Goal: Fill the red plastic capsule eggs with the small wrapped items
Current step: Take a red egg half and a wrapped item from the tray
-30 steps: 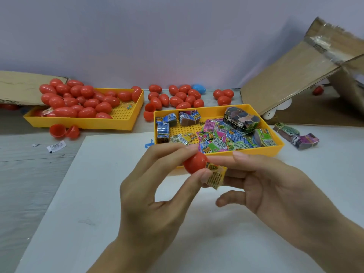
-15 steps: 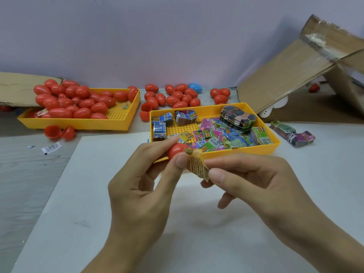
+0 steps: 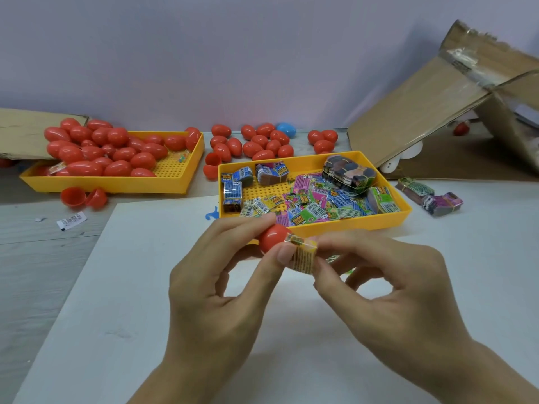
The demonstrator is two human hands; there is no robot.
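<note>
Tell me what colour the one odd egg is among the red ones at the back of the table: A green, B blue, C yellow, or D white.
B: a single blue egg lies at the back of the loose red eggs behind the yellow tray of wrapped items.

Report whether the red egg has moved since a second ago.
No, barely: the red egg still sits before the yellow tray's front wall, left of its middle, held by the left hand.
</note>
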